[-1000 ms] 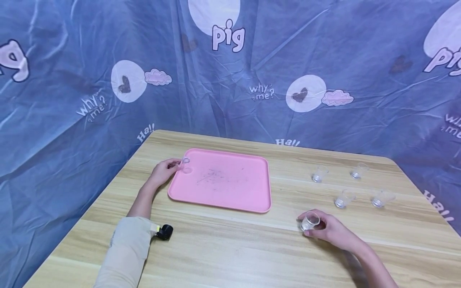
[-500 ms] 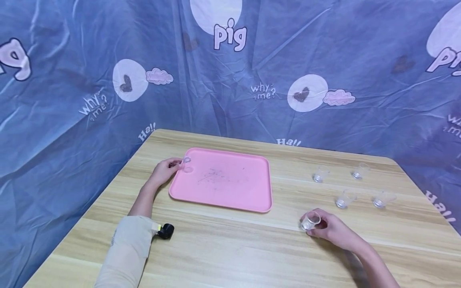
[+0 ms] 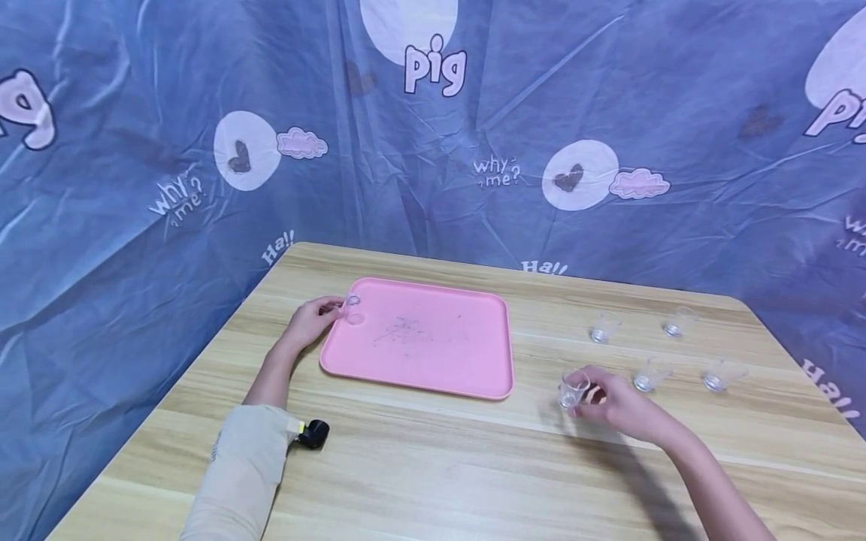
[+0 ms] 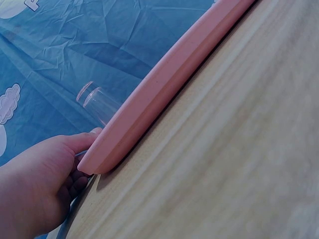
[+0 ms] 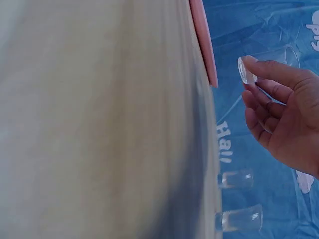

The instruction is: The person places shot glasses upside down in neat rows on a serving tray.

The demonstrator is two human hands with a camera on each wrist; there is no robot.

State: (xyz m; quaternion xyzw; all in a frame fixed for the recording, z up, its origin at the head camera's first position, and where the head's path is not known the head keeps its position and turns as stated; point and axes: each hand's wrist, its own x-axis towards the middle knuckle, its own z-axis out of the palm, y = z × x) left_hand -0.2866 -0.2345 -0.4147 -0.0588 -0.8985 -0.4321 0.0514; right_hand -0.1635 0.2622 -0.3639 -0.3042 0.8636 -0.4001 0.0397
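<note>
A pink tray point(image 3: 419, 376) lies on the wooden table point(image 3: 433, 466). My left hand point(image 3: 313, 318) holds a small clear glass point(image 3: 351, 303) at the tray's far left corner; the left wrist view shows that glass point(image 4: 97, 102) behind the tray's rim point(image 4: 164, 82), my left hand point(image 4: 47, 172) beside it. My right hand point(image 3: 612, 402) grips another small clear glass point(image 3: 572, 388), lifted above the table right of the tray. In the right wrist view this glass point(image 5: 264, 62) sits between my right hand's point(image 5: 284, 107) fingertips.
Several empty small glasses stand on the table's right side, one at the back point(image 3: 604, 327), one further right point(image 3: 678, 321), one nearer point(image 3: 651, 373). A black wrist camera point(image 3: 313, 433) sits on my left sleeve. Blue printed cloth hangs behind and beside the table.
My right hand has lifted its glass off the table and carried it up and slightly left toward the tray. My left hand has stayed at the tray corner.
</note>
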